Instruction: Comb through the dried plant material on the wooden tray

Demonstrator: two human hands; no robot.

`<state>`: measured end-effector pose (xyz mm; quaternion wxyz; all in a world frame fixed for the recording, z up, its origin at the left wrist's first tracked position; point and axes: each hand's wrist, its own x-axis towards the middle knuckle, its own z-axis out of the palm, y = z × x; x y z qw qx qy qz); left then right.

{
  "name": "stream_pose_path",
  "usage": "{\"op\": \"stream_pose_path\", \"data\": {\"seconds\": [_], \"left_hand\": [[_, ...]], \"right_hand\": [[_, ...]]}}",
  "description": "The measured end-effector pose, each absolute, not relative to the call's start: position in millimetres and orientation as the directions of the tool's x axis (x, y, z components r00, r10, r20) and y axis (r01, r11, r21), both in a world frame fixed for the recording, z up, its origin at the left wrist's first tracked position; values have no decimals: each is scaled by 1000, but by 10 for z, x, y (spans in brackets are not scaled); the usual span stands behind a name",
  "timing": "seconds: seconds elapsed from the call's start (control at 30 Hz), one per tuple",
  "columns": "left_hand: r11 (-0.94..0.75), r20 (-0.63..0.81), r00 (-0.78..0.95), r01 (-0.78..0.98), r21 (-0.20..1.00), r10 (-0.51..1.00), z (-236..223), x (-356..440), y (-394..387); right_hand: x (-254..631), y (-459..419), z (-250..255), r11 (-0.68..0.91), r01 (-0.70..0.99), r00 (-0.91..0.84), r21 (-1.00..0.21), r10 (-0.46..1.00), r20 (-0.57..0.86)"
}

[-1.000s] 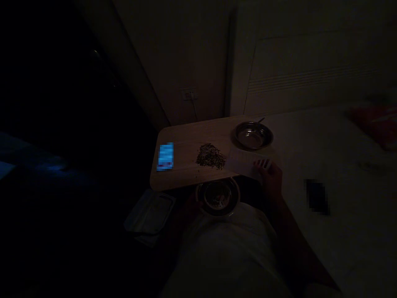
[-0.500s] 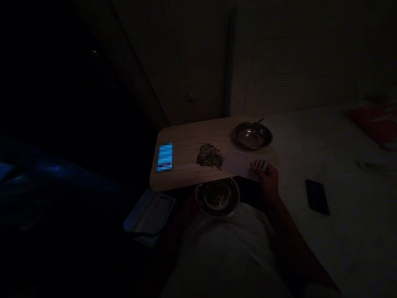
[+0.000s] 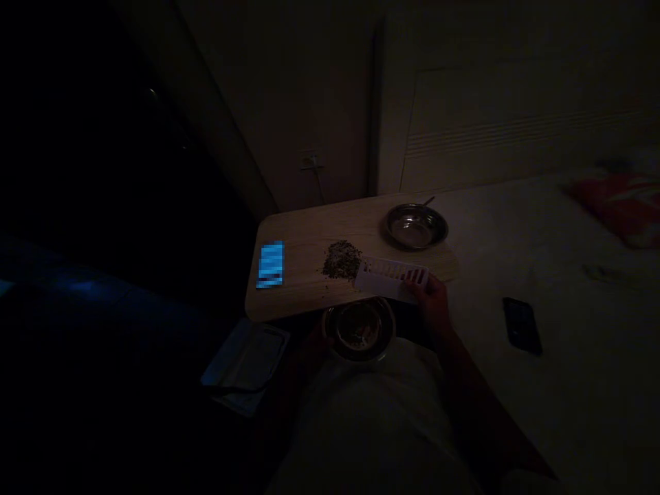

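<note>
Two round metal bowls, a low pile of small dark grains and a pale slotted strip are seen from above in very dim light. The right hand [image 3: 433,297] grasps the slotted strip [image 3: 384,278] by its right end, fingers closed over the dark slots; the strip's left end meets the right side of the grain pile [image 3: 341,260]. The pile lies on the wood-grained worktop [image 3: 304,227], with a few grains scattered about it. The near bowl [image 3: 389,344] is just below the worktop's front edge, over the pale-clothed lap [image 3: 361,426], and contains some material too dark to identify. The left hand [image 3: 317,342] is at the left side of this bowl, in deep shadow; whether it is clenched on the rim or merely touching cannot be told. The far bowl [image 3: 412,234] stands on the worktop, behind the strip, with a thin handle [image 3: 429,201] projecting beyond its back rim. A glowing blue screen [image 3: 271,265], pixelated, lies at the worktop's left end. Lower left: a pale, flat-looking container [image 3: 247,368], partly lost in darkness. Right: a dark phone [image 3: 522,325] on the pale bed [image 3: 567,399], with red-and-white fabric [image 3: 623,206] farther back. Rear: a wall socket [image 3: 312,160] with a cable.
</note>
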<state>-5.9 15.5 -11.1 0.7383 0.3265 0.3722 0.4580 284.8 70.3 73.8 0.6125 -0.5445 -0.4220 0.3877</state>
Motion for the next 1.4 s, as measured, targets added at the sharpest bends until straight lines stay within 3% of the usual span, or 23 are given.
{"op": "stream_pose_path", "data": {"seconds": [0.3, 0.6, 1.4], "left_hand": [[357, -225, 322, -448, 820, 920, -102, -55, 157], [334, -213, 306, -426, 841, 928, -156, -96, 166], [373, -248, 316, -442, 816, 916, -217, -100, 148]], "right_hand": [[2813, 646, 747, 45, -58, 204, -997, 978, 32], [2913, 722, 697, 121, -25, 513, -992, 854, 91], [2900, 691, 724, 127, 27, 419, -992, 899, 127]]}}
